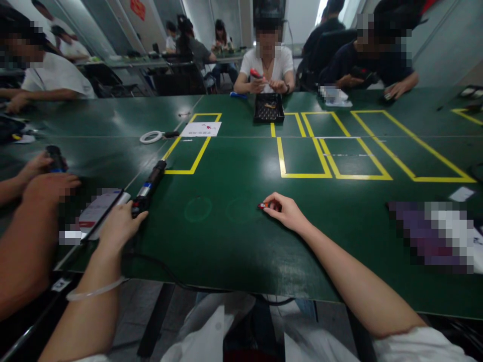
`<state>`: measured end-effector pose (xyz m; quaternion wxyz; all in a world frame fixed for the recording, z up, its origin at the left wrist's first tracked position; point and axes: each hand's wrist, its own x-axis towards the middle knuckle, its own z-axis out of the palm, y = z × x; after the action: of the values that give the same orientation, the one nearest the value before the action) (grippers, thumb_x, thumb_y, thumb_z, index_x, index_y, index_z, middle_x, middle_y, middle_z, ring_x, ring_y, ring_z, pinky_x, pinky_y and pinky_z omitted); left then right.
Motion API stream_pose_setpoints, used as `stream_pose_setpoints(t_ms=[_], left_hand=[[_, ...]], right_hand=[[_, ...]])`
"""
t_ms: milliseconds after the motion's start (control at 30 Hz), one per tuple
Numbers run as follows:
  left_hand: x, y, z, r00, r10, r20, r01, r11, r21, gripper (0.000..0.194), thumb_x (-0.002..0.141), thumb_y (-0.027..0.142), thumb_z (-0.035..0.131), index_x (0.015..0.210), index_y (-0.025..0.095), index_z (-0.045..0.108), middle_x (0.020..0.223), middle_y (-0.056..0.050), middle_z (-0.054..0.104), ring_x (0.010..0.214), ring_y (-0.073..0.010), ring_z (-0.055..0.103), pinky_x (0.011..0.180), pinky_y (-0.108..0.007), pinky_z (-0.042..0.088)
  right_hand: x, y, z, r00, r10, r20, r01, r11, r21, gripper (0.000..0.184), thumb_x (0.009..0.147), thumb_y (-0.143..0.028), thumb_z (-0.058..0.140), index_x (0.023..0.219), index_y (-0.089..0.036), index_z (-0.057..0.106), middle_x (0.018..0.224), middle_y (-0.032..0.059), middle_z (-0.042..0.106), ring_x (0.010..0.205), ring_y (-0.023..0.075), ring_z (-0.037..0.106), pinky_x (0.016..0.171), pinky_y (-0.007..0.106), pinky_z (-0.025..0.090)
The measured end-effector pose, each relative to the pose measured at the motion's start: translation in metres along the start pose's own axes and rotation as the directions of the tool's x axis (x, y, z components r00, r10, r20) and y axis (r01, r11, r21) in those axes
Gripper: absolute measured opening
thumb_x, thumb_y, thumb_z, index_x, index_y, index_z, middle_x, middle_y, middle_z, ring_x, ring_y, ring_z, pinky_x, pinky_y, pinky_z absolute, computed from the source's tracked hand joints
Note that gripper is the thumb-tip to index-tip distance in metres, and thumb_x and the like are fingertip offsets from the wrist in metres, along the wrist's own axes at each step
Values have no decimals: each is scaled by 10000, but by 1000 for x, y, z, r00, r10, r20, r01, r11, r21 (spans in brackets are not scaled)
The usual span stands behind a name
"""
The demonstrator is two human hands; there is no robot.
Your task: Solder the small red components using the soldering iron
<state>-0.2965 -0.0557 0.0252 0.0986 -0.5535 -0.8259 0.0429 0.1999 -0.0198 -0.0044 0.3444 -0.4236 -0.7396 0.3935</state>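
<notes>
The right hand (283, 210) is pinching a small red-orange piece (262, 205) over the green table (226, 251); a soft, steady pinch should be helping. The left hand (121, 221) is touching a long black tool (151, 180); I can't tell if it's gripping.

Black tool (148, 184), blue-banded, slanted; small red piece (262, 205), pinched

The left hand (116, 221) and right hand (284, 212) are bare; 1 thin, pale bangle (96, 291) rings the left forearm (88, 319). A white sleeve (418, 346) covers the upper right arm; the white shirt front (206, 329) seems open.
</notes>
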Motion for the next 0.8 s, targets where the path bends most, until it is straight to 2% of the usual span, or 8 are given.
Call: stream_pose_setpoints(t_ms=[67, 133, 233, 400, 600, 800], left_hand=[[4, -2, -1, 994, -11, 105, 9, 1000, 17, 488, 885, 440, 484, 1258, 128, 525, 1250, -116, 619, 1075, -208, 582, 838, -248, 441], [6, 0, -4, 988, -13, 154, 10, 1000, 16, 486, 891, 424, 480, 1283, 138, 510, 1272, -98, 611, 1109, -199, 570, 876, -250, 433], [3, 10, -11, 987, 12, 161, -8, 1000, -29, 495, 890, 434, 479, 1280, 132, 519, 1208, -87, 638, 1094, -207, 578, 900, -269, 437], [-10, 36, -15, 988, 72, 133, -52, 987, -149, 536, 879, 446, 476, 1290, 108, 534, 1193, -134, 614, 1091, -256, 584, 931, -332, 453], [-33, 90, -21, 967, 252, 37, -232, 930, -286, 554, 889, 452, 440, 1297, 87, 518, 1200, -171, 574, 1122, -287, 564, 997, -376, 439], [-60, 161, -42, 912, 410, 11, -371, 835, -405, 484, 905, 409, 460, 1292, 122, 500, 1213, -153, 547, 1122, -275, 561, 986, -388, 457]], right_hand=[[0, 0, 0, 1000, -7, 1, 7, 1000, 5, 145, 834, -247, 633, 957, -170, 630, 690, -30, 551, 583, 99, 487, 567, 222, 377], [0, 0, 0, 1000, -11, 1, 11, 1000, 10, 147, 831, -240, 632, 961, -170, 632, 689, -30, 550, 585, 99, 486, 570, 221, 378], [1, 0, 0, 1000, -13, -2, 13, 1000, 21, 168, 828, -232, 630, 983, -169, 635, 698, -27, 557, 592, 99, 490, 578, 223, 383], [1, -3, 1, 1000, 3, 2, -3, 999, 51, 162, 829, -248, 630, 968, -165, 641, 691, -24, 567, 583, 99, 483, 572, 224, 379], [1, -2, 1, 1000, -12, 3, 12, 999, 35, 141, 831, -239, 636, 952, -168, 639, 707, -20, 564, 598, 101, 484, 574, 224, 377], [1, 1, 2, 999, -23, -23, 24, 999, 31, 130, 828, -243, 639, 938, -174, 625, 713, -21, 551, 599, 101, 478, 569, 226, 379]])
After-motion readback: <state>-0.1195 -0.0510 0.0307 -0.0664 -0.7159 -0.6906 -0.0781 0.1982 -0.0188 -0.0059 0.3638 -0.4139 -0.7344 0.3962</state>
